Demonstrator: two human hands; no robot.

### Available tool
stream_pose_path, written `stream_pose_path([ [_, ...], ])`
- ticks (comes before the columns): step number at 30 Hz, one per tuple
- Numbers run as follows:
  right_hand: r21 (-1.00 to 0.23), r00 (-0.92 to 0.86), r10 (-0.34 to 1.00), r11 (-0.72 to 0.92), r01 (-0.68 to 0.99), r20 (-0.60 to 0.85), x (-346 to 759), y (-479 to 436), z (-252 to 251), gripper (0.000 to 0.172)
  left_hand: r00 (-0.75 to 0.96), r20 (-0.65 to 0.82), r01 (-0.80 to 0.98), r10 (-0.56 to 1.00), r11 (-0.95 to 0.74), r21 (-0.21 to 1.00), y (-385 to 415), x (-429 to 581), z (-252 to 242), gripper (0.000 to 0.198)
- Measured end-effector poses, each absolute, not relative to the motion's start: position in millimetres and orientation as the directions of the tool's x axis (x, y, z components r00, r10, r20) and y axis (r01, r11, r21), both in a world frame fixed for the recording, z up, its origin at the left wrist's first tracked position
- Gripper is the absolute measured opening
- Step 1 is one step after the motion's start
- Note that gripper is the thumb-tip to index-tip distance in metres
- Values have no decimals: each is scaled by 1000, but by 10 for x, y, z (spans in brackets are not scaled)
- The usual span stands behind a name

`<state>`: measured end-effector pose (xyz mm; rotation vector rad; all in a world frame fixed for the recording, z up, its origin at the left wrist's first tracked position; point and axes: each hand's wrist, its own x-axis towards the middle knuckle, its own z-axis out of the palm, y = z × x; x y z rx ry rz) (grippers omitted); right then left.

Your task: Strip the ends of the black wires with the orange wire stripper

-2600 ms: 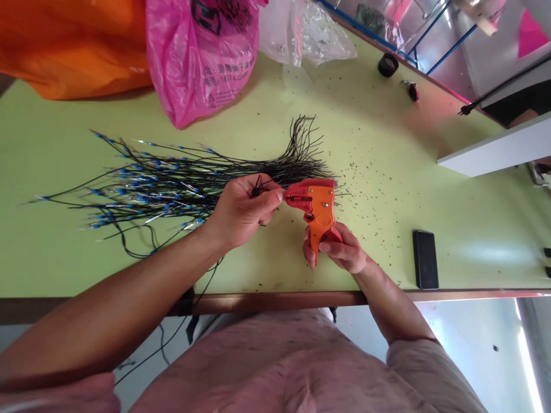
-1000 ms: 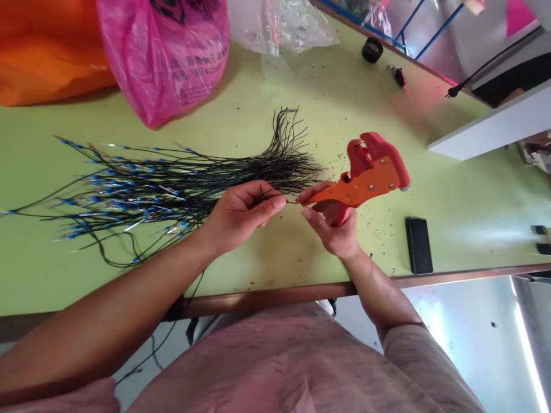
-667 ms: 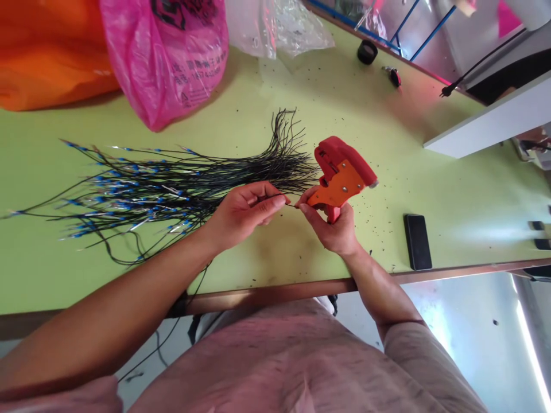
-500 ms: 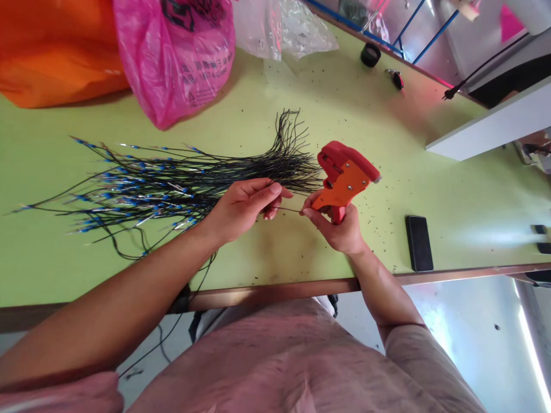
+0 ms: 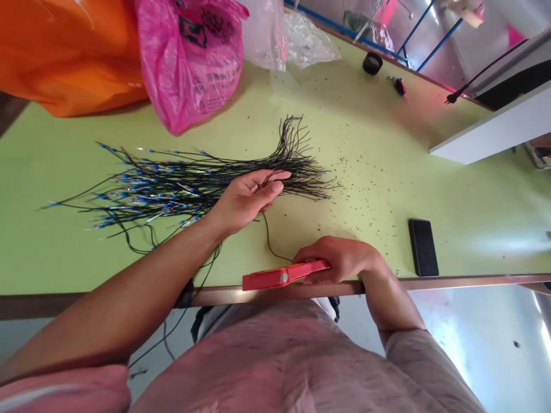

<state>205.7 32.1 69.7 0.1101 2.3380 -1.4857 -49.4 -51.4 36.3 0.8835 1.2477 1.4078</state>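
My left hand (image 5: 243, 201) is closed, with thumb and fingers pinching a thin black wire (image 5: 268, 244). That wire sags in a loop from below the left fingers to my right hand (image 5: 342, 258). My right hand wraps round a red wire stripper (image 5: 264, 280), its head turned left over the table's front edge. How the right fingers meet the wire is hidden. Beneath and behind my left hand lies a bundle of black wires (image 5: 228, 172). Blue sleeves with metal tips (image 5: 142, 183) show at the bundle's left end; the right end fans out in loose strands.
An orange bag (image 5: 77, 63), a pink plastic bag (image 5: 189, 74) and clear plastic bags (image 5: 301, 43) line the back left. A black phone (image 5: 423, 246) lies at the right. Tiny dark scraps dot the green table (image 5: 365, 212). A black tape roll (image 5: 372, 63) sits behind, near a white panel (image 5: 495, 123).
My right hand has swung the wire stripper down toward the table's front edge, its head now pointing left. The wire between my hands went from taut to slack. My left hand stays over the bundle.
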Motion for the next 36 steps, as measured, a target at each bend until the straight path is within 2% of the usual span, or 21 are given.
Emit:
stream_pose_path([
  [3, -900, -943, -124, 358, 247, -308, 2138, 409, 740, 36, -165, -97, -234, 981, 57, 971, -506, -479, 349, 63],
  [5, -951, -975, -65, 246, 190, -212, 2214, 483, 763, 36, -167, -84, -268, 982, 37, 963, -506, -457, 350, 59],
  [9, -999, -974, 228, 51, 18, -6, 2290, 569, 741, 30, -197, -108, -291, 974, 47, 956, -531, -409, 386, 43],
  [11, -1000, -932, 361, 12, -15, 18, 2281, 579, 697, 28, -208, -127, -304, 970, 59, 951, -549, -393, 408, 35],
  [13, -999, -913, 407, -47, -4, -15, 2260, 579, 647, 31, -229, -128, -315, 965, 51, 948, -565, -385, 423, 31],
  [18, -989, -936, 332, -129, 77, -116, 2214, 544, 574, 36, -295, -155, -352, 943, 43, 935, -577, -389, 467, 28],
  [23, -981, -938, 306, -151, 123, -165, 2153, 481, 549, 35, -260, -209, -436, 943, 78, 896, -572, -406, 548, 28],
  [29, -965, -945, 277, -241, 108, -175, 2101, 469, 519, 40, -212, -240, -479, 947, 113, 871, -572, -422, 562, 26],
  [36, -958, -946, 279, -272, 90, -167, 2106, 484, 500, 37, -190, -207, -425, 960, 110, 899, -573, -434, 504, 27],
])
